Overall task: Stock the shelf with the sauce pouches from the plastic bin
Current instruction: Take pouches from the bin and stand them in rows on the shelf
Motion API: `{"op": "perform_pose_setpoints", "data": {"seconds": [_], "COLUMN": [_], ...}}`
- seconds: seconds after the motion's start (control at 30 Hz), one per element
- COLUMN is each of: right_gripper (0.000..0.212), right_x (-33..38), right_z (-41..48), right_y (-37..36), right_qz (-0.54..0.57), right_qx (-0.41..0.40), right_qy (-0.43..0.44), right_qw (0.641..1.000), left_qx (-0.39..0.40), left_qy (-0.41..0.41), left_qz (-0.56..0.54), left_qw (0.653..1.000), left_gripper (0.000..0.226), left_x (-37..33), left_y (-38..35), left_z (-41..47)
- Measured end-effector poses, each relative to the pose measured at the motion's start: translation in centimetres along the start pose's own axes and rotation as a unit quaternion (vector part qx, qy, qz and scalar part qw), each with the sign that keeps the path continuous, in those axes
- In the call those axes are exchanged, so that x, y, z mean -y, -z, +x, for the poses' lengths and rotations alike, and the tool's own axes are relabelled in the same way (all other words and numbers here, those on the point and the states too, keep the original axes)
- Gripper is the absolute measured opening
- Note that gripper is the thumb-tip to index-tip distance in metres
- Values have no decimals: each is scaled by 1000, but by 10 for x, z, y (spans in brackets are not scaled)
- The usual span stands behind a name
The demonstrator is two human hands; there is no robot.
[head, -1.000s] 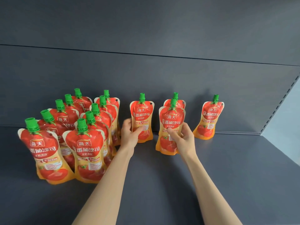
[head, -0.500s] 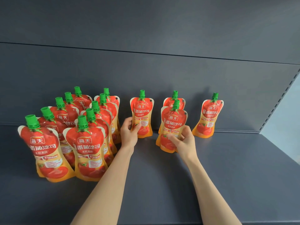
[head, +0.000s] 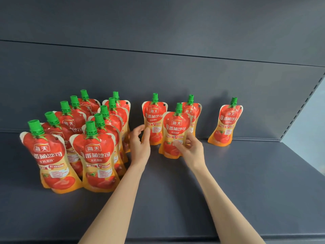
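Observation:
Red and orange sauce pouches with green caps stand on the dark grey shelf (head: 175, 199). My left hand (head: 139, 147) grips the lower left edge of one upright pouch (head: 154, 118) near the back panel. My right hand (head: 192, 149) holds the lower right part of a front pouch (head: 175, 129), which overlaps the right edge of the left hand's pouch. Another pouch (head: 192, 110) stands right behind it. A single pouch (head: 226, 124) leans against the back panel further right. The plastic bin is not in view.
Several more pouches (head: 95, 155) stand in two packed rows at the left, close beside my left wrist. The grey back panel (head: 175, 76) closes the shelf behind. A slotted upright (head: 299, 111) bounds it at the right. Bare shelf lies between the right-hand pouches.
My right hand has slid the front pouch to the left, off the pouch behind it and against the left hand's pouch. The left hand and its pouch have stayed put.

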State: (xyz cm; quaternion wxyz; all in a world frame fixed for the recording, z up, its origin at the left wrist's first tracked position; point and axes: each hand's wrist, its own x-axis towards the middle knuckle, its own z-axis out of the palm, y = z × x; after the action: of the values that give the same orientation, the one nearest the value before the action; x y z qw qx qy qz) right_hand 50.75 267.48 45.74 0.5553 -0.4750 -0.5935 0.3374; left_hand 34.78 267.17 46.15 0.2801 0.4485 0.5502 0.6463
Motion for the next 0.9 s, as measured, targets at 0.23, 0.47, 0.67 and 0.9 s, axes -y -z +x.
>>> {"op": "perform_pose_setpoints", "data": {"seconds": [0.23, 0.47, 0.67, 0.9], "right_gripper": [22, 35, 71, 42], "right_x": [13, -1, -12, -19], "right_z": [4, 16, 42, 46], "right_y": [-35, -8, 11, -1], "right_qz": [-23, -36, -58, -62], "right_qx": [15, -136, -90, -42], "right_qy": [19, 29, -47, -65], "right_qw": [999, 990, 993, 995], "left_qx": [98, 106, 102, 106], "left_qy": [-9, -2, -6, -7], "left_qz": [-31, -15, -18, -19], "left_qw": [995, 994, 995, 994], "left_gripper": [30, 27, 31, 30], "left_x": [-6, 7, 9, 11], "left_y": [4, 3, 5, 6], "left_z": [-8, -1, 0, 0]}}
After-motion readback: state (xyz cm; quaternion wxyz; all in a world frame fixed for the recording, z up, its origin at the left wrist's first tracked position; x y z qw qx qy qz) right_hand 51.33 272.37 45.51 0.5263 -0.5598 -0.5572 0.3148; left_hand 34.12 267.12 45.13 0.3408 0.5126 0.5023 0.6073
